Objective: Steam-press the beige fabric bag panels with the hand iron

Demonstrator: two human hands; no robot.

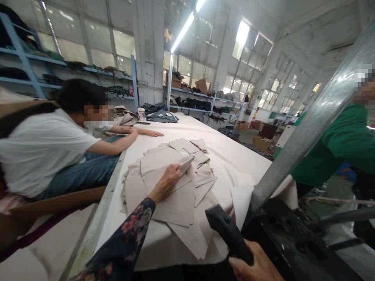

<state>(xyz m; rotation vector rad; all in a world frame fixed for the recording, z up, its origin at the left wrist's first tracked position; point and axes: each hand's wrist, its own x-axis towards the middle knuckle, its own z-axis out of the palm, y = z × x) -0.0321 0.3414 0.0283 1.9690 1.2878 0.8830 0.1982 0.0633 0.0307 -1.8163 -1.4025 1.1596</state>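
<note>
My left hand (pixel 170 175), in a dark floral sleeve, is closed on a beige fabric piece (pixel 186 162) at the middle of a spread pile. More cut beige fabric pieces (pixel 175 212) overlap beneath and around it on the white-covered table (pixel 249 156). At the lower right, my right hand (pixel 254 261) grips a black handheld device (pixel 230 230) with a squared head; its exact kind is unclear. That head points up and left, near the pile's right edge. A pair of scissors (pixel 200 147) appears to lie at the pile's far side.
Leaning on the table's left edge is a person in a white shirt (pixel 49 144), one arm stretched across it. A slanted metal post (pixel 304 121) rises at right, with a person in green (pixel 331 144) behind it. Dark folded cloth (pixel 161 115) sits at the far end.
</note>
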